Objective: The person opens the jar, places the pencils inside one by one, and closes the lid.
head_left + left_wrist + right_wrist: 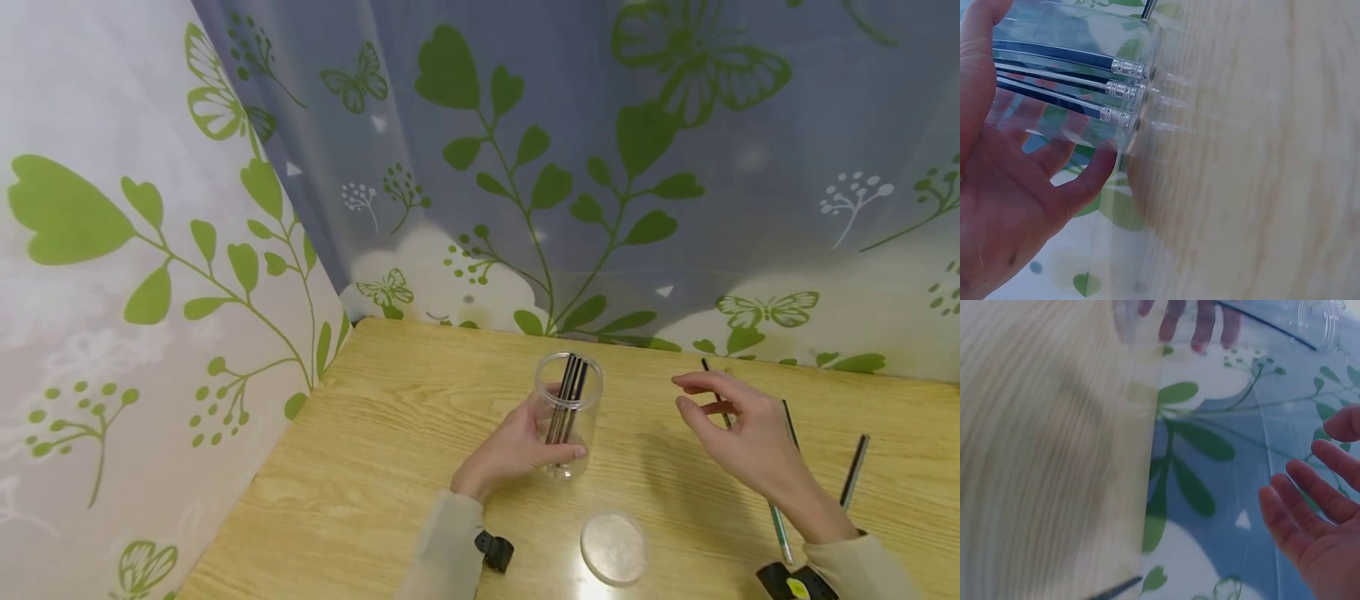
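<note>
Presently, your L hand grips clear jar w/ dark pencils; your R hand hovers above tbl, fingers relaxed.

Head camera: above the pale yellow wood-grain surface, facing forward and down; widest view. Left wrist camera: very near the clear cylindrical jar, which appears sideways. Right wrist camera: farther off, jar at top edge, right hand at right. All three share jar and surface.

The clear cylindrical jar looked smooth and glossy. Shiny silver metal ferrules tipped the slim dark pencils. The yellow wood-grain tabletop had a sheen.
</note>
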Tool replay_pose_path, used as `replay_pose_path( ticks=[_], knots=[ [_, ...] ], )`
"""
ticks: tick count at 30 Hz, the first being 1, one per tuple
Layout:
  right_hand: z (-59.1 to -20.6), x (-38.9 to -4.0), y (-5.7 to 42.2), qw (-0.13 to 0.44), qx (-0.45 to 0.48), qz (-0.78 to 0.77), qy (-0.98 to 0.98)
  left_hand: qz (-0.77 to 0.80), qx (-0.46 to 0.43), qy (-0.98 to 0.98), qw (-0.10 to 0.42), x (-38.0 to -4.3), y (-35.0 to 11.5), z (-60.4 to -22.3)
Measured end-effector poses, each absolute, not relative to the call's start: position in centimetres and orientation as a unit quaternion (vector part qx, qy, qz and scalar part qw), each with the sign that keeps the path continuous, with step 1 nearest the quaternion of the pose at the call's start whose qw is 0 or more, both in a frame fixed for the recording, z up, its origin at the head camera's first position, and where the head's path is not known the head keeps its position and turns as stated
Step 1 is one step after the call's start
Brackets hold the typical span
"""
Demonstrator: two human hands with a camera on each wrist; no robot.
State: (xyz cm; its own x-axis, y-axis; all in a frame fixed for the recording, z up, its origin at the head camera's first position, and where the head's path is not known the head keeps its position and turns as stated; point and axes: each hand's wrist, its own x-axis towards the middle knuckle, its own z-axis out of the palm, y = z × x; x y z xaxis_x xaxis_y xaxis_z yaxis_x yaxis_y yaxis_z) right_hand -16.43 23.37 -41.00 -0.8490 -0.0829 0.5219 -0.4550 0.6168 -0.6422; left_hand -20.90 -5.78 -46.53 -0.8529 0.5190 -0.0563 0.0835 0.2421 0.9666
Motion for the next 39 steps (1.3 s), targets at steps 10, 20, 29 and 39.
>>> replay_pose_path(
  ticks=[10,20,29,39],
  knots=[
    [-42.6,-15.4,27.3,0.204,0.087,0.381,-0.898,0.578,0.197,0.769,0.186,-20.8,-5.8,-46.4],
    [-44.0,-14.4,31.0,0.181,-0.043,0.336,-0.923,0.57,0.199,0.777,0.181,-20.7,-5.9,-46.4],
    [-45.7,-14.2,34.8,0.177,-0.13,0.273,-0.937,0.573,0.185,0.776,0.188,-20.7,-5.9,-46.5],
    [-47.0,-15.3,38.8,0.049,-0.273,0.363,-0.89,0.577,0.191,0.771,0.19,-20.9,-5.9,-46.6]
  ],
)
